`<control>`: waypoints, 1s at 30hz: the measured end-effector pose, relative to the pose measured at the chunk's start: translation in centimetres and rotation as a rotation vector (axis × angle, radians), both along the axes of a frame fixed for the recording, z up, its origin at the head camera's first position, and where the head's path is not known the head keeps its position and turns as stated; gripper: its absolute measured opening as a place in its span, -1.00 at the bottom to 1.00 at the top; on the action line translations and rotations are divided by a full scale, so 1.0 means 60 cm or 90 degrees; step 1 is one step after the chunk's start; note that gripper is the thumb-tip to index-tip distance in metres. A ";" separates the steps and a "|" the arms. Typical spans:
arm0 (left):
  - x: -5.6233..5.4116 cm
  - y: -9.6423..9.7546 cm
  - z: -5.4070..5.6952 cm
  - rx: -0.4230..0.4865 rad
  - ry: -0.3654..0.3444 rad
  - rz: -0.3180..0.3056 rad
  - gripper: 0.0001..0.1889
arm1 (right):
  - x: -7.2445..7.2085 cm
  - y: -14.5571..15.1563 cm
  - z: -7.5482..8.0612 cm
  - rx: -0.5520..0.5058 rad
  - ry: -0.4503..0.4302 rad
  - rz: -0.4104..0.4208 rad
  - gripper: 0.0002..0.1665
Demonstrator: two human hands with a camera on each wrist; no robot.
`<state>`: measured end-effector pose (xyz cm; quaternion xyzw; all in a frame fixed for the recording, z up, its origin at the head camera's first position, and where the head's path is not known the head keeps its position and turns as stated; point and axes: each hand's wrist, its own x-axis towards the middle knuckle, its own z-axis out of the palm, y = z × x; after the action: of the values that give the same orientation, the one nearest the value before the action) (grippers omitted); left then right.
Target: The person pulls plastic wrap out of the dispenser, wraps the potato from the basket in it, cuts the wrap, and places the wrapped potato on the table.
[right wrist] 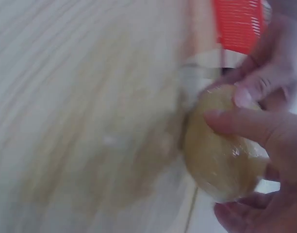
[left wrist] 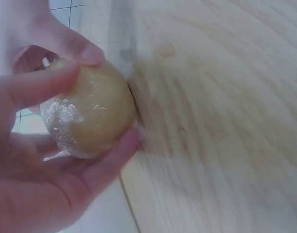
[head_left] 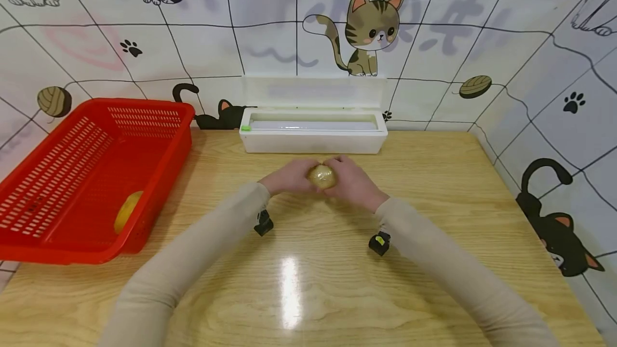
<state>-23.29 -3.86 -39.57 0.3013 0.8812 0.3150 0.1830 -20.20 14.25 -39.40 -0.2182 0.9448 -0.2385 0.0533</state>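
Note:
Both hands hold one smooth, yellow-brown, potato-like round item wrapped in shiny clear film, close over the table in front of the white box. My left hand grips its left side; in the left wrist view the thumb lies on top and fingers curl beneath. My right hand grips the opposite side, thumb near the left thumb, as the right wrist view shows. Wrinkled film gathers on the side toward the left palm, with a loose end sticking out below. The palms hide part of the item.
Behind the hands, a white lidded box stands open against the wall, a pale roll inside. At left is a red basket holding a yellow round item. A cat-patterned covering lines the wall behind the wooden table.

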 end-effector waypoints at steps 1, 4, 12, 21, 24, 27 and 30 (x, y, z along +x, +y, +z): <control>0.004 -0.003 0.003 0.003 -0.004 0.001 -0.28 | -0.003 0.002 0.003 -0.005 -0.019 -0.001 -0.28; 0.018 -0.012 0.013 -0.001 0.034 0.002 -0.31 | -0.013 0.009 0.012 -0.024 -0.097 0.002 -0.27; 0.029 -0.022 0.012 -0.043 0.083 -0.010 -0.62 | -0.027 0.018 0.019 -0.056 -0.196 0.093 -0.55; 0.020 -0.016 0.011 -0.106 0.060 0.023 -0.71 | 0.003 -0.020 0.022 0.081 -0.117 0.053 -0.64; 0.018 -0.010 0.005 -0.117 0.017 0.026 -0.56 | 0.011 -0.030 0.013 0.121 -0.096 0.016 -0.36; 0.015 -0.008 -0.002 -0.080 -0.059 0.034 -0.43 | 0.011 -0.033 -0.002 0.128 -0.073 0.003 -0.12; 0.012 -0.010 -0.012 -0.032 -0.108 0.026 -0.30 | 0.005 -0.032 -0.015 0.098 -0.053 0.009 -0.20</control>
<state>-22.60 -4.48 -40.28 0.2507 0.8760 0.3209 0.2582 -19.88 12.31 -40.30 -0.2101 0.9557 -0.1739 0.1105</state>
